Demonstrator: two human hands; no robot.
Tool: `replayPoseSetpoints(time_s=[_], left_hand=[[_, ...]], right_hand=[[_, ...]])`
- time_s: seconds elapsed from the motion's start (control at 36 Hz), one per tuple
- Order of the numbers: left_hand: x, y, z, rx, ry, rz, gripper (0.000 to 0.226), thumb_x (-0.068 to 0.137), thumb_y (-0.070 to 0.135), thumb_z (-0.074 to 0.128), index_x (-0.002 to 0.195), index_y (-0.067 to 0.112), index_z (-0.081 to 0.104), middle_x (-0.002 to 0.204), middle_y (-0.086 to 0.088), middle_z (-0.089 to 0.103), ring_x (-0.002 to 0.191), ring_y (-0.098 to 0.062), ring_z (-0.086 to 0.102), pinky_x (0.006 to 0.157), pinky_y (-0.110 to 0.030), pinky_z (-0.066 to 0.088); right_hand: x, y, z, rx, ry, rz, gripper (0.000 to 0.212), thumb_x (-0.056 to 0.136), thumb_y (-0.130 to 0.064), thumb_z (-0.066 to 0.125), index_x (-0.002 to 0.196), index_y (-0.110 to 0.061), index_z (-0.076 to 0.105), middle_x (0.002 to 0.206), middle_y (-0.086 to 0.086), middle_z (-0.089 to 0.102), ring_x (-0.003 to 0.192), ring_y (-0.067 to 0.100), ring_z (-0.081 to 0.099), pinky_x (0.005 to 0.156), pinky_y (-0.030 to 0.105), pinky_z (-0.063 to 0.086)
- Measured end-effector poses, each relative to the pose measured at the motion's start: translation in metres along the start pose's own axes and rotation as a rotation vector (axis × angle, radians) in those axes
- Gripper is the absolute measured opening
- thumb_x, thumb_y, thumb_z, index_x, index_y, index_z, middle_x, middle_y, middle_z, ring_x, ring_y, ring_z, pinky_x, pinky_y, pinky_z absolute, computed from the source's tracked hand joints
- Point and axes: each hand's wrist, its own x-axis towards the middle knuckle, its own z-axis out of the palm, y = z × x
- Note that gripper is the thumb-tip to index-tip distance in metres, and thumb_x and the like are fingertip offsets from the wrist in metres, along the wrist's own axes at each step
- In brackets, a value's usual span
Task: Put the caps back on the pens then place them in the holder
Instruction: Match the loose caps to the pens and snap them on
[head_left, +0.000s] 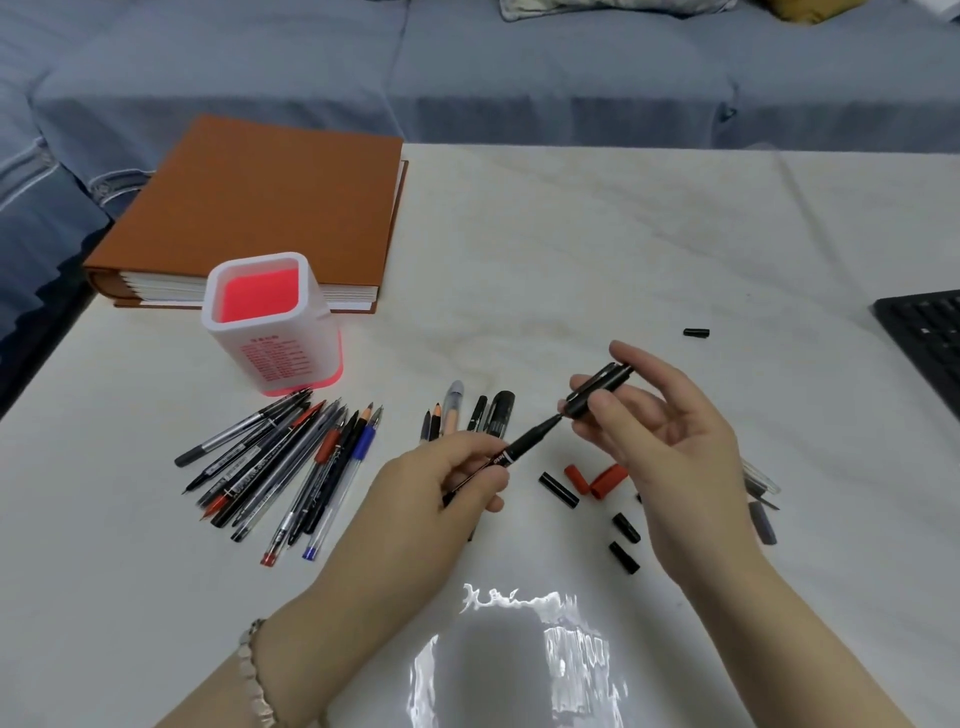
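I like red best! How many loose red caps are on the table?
2. The left red cap and the right red cap lie close together beside the right hand, below the held pen. That hand could hide more.

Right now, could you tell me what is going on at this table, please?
A person is capping a pen. The left hand grips a black pen and the right hand holds a black cap, with the pen's tip just at the cap's opening, not yet pushed in. A pile of pens lies beside the holder, which shows no pens inside. Loose caps, black and red, lie near the right hand.
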Motion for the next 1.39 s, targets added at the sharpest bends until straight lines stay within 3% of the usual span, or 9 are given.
replayPoseSetpoints(time_s=[0.11, 0.28, 0.39, 0.72, 0.83, 0.97, 1.03, 1.19, 1.39], left_hand=[[-0.001, 0.003, 0.002, -0.001, 0.003, 0.017, 0.023, 0.085, 0.014, 0.06, 0.085, 0.037, 0.062, 0.075, 0.015, 0.068, 0.068, 0.003, 0.063, 0.07, -0.011, 0.049], [-0.003, 0.007, 0.006, 0.002, 0.027, 0.025, 0.027, 0.084, 0.017, 0.06, 0.076, 0.042, 0.062, 0.062, 0.018, 0.066, 0.057, 0.005, 0.058, 0.052, -0.008, 0.04], [-0.004, 0.009, 0.007, -0.027, 0.005, 0.018, 0.035, 0.085, 0.015, 0.057, 0.068, 0.045, 0.065, 0.058, 0.008, 0.065, 0.052, 0.002, 0.054, 0.05, -0.01, 0.04], [0.003, 0.015, 0.001, -0.394, -0.283, -0.21, 0.017, 0.084, -0.007, 0.053, 0.078, 0.008, 0.06, 0.052, -0.001, 0.064, 0.045, -0.011, 0.058, 0.048, -0.019, 0.049], [0.006, 0.009, 0.004, -0.29, -0.308, -0.267, 0.011, 0.085, -0.001, 0.054, 0.08, 0.008, 0.056, 0.068, -0.005, 0.07, 0.064, -0.013, 0.069, 0.06, -0.017, 0.053], [0.017, 0.0, 0.0, -0.186, 0.001, -0.227, 0.016, 0.084, 0.011, 0.06, 0.076, 0.025, 0.06, 0.076, 0.001, 0.06, 0.075, -0.012, 0.064, 0.072, -0.012, 0.047], [0.021, -0.002, -0.004, -0.287, 0.074, -0.241, 0.004, 0.085, 0.015, 0.06, 0.084, 0.017, 0.063, 0.075, 0.0, 0.06, 0.082, -0.023, 0.066, 0.087, -0.028, 0.052], [0.019, 0.001, -0.009, -0.503, 0.223, -0.255, 0.014, 0.085, 0.007, 0.057, 0.07, 0.008, 0.059, 0.057, -0.004, 0.06, 0.072, -0.02, 0.063, 0.08, -0.035, 0.057], [0.009, 0.008, -0.019, -0.532, 0.214, -0.236, 0.015, 0.082, 0.003, 0.058, 0.074, 0.013, 0.065, 0.069, -0.01, 0.074, 0.069, -0.02, 0.072, 0.055, -0.026, 0.058]], right_hand=[[-0.004, 0.001, 0.0, -0.055, -0.014, 0.038, 0.029, 0.082, -0.007, 0.061, 0.096, -0.033, 0.063, 0.09, 0.002, 0.075, 0.081, 0.013, 0.071, 0.086, 0.042, 0.052], [-0.011, 0.003, 0.002, 0.0, -0.065, 0.044, 0.028, 0.079, -0.003, 0.061, 0.095, -0.025, 0.066, 0.089, 0.002, 0.075, 0.076, 0.009, 0.069, 0.069, 0.015, 0.054], [-0.014, 0.008, 0.003, 0.019, -0.066, 0.022, 0.028, 0.079, 0.001, 0.06, 0.092, -0.024, 0.066, 0.081, 0.001, 0.076, 0.072, 0.008, 0.069, 0.062, 0.012, 0.051], [-0.015, 0.013, 0.0, -0.002, -0.202, -0.071, 0.027, 0.073, -0.006, 0.056, 0.089, -0.026, 0.065, 0.072, -0.001, 0.075, 0.07, 0.013, 0.07, 0.067, 0.016, 0.051], [-0.002, 0.013, -0.003, -0.224, -0.314, -0.052, 0.031, 0.076, -0.004, 0.066, 0.092, -0.031, 0.068, 0.077, 0.023, 0.07, 0.076, 0.031, 0.068, 0.073, 0.026, 0.055], [0.014, 0.008, -0.031, -0.622, -0.262, -0.015, 0.03, 0.081, -0.003, 0.062, 0.088, -0.032, 0.064, 0.07, -0.006, 0.072, 0.059, 0.005, 0.064, 0.057, 0.006, 0.044], [0.015, 0.011, -0.047, -0.883, -0.246, -0.005, 0.023, 0.081, -0.011, 0.062, 0.083, -0.034, 0.064, 0.061, -0.016, 0.065, 0.06, -0.001, 0.058, 0.057, 0.004, 0.041], [-0.002, 0.034, -0.06, -1.341, -0.478, 0.078, 0.008, 0.079, -0.033, 0.061, 0.077, -0.026, 0.062, 0.077, -0.004, 0.061, 0.075, 0.011, 0.056, 0.069, 0.03, 0.048], [-0.009, 0.045, -0.056, -1.322, -0.376, 0.067, 0.004, 0.08, -0.023, 0.058, 0.084, -0.024, 0.057, 0.084, -0.009, 0.047, 0.082, 0.014, 0.052, 0.072, 0.031, 0.047]])
